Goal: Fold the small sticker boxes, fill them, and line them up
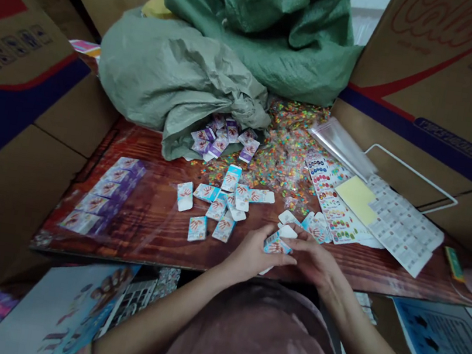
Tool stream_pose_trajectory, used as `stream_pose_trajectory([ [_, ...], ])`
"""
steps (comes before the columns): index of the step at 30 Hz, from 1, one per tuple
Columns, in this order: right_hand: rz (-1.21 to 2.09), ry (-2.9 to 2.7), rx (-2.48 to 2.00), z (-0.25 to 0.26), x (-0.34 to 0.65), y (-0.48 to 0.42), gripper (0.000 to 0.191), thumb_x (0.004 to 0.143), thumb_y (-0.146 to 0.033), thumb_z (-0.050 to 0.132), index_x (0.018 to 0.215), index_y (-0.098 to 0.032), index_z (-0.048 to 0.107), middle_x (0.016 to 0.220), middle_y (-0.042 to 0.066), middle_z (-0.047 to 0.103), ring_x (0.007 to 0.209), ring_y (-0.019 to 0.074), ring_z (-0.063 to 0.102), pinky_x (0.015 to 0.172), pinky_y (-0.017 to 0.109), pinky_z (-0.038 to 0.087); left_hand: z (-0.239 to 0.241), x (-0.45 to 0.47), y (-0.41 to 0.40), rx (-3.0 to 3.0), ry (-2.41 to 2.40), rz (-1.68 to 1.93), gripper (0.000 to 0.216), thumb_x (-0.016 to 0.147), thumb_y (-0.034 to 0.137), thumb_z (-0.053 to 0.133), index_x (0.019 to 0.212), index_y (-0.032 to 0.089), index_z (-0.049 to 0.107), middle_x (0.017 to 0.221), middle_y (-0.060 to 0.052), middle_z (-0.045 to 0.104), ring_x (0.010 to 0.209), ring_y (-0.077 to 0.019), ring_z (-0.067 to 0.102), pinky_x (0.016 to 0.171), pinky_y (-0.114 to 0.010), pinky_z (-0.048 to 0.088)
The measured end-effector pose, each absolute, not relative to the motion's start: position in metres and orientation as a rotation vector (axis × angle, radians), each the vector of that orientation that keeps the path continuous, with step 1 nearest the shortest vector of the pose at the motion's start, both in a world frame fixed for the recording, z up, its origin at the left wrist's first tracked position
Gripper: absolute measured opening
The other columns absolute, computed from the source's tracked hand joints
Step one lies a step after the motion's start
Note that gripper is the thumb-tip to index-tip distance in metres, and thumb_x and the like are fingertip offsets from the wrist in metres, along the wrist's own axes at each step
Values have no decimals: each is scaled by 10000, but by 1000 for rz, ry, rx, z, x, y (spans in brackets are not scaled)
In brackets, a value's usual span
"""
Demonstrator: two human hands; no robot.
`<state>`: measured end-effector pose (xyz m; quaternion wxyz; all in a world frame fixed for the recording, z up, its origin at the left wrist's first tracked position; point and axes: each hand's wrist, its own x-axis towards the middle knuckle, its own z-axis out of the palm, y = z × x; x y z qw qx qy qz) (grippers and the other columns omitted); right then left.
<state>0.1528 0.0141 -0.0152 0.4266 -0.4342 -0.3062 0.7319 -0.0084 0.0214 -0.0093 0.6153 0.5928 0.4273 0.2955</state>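
My left hand (254,252) is closed around a small blue-and-white cardboard box (278,243) printed with a hand picture, held just above the table's front edge. From the other side, my right hand (316,261) has its fingers closed at the white flap end of the same box. Directly behind my hands lie several blue-and-white flat box blanks (317,228). To the left is a loose cluster of made-up blue-and-white boxes (217,205). Part of the held box is hidden by my fingers.
Purple boxes (219,139) spill from a grey-green sack (180,74). Colourful small bits (284,149) cover the table's (156,236) back middle. Wrapped purple packs (104,196) stand left. Sticker sheets (330,197) and a white wire frame (414,168) lie right. Large cartons (440,113) flank the table.
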Motion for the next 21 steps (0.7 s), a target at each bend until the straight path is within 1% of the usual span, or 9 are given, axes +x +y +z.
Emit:
stream_pose_trajectory([
  [2, 1781, -714, -1100, -20, 151, 16, 332, 572, -323, 825, 805, -185, 633, 734, 4, 664, 606, 137, 610, 592, 270, 506, -9, -6, 20, 1300, 966, 852, 378, 759, 375, 680, 1041, 185, 515, 898, -9, 651, 801, -146, 602, 707, -236, 442],
  [3, 1705, -735, -1120, -21, 150, 16, 309, 592, -332, 816, 802, -189, 641, 723, -1, 660, 589, 127, 594, 564, 257, 488, -9, -6, 21, 1284, 954, 896, 334, 807, 370, 628, 1059, 195, 495, 886, -5, 650, 790, -138, 607, 707, -234, 444],
  [5, 1447, -871, -1173, -21, 148, 13, 233, 657, -342, 784, 800, -200, 668, 710, -5, 654, 588, 122, 574, 550, 248, 467, -9, -7, 21, 1332, 957, 909, 221, 871, 375, 542, 999, 197, 507, 793, 13, 622, 714, -121, 588, 664, -221, 432],
  [7, 1128, -1111, -1208, -17, 146, 7, 145, 737, -328, 733, 827, -217, 715, 731, 9, 658, 653, 140, 586, 615, 278, 482, -10, -9, 22, 1444, 1027, 894, 196, 910, 386, 477, 930, 195, 516, 746, 19, 585, 683, -119, 562, 644, -225, 421],
  [10, 857, -1408, -1193, -9, 146, 0, 133, 818, -295, 657, 898, -255, 756, 791, 34, 665, 772, 173, 605, 719, 331, 497, -11, -11, 22, 1544, 1175, 890, 222, 958, 387, 358, 995, 205, 480, 801, 3, 589, 738, -136, 581, 695, -253, 437],
  [12, 893, -1409, -1190, -7, 145, -1, 123, 808, -293, 671, 885, -264, 763, 797, 38, 674, 781, 177, 612, 721, 335, 504, -11, -11, 21, 1598, 1235, 878, 219, 968, 376, 327, 1048, 212, 448, 865, -12, 606, 792, -147, 603, 732, -270, 446],
  [14, 1048, -1267, -1207, -9, 144, 1, 104, 747, -301, 734, 838, -261, 763, 766, 27, 690, 736, 169, 619, 695, 321, 513, -11, -11, 19, 1662, 1253, 852, 204, 966, 364, 335, 1063, 215, 437, 900, -22, 617, 810, -155, 617, 737, -279, 447],
  [17, 1281, -1005, -1242, -14, 144, 5, 158, 659, -330, 796, 787, -246, 758, 741, 11, 712, 688, 156, 627, 683, 309, 525, -9, -11, 17, 1727, 1261, 825, 191, 965, 339, 336, 1077, 217, 431, 903, -24, 633, 788, -159, 632, 708, -282, 445],
  [21, 1249, -946, -1267, -17, 145, 7, 143, 671, -354, 785, 734, -230, 750, 743, 11, 710, 696, 151, 622, 707, 308, 515, -7, -9, 15, 1755, 1265, 806, 189, 962, 319, 340, 1100, 222, 426, 913, -25, 652, 766, -159, 647, 692, -283, 452],
])
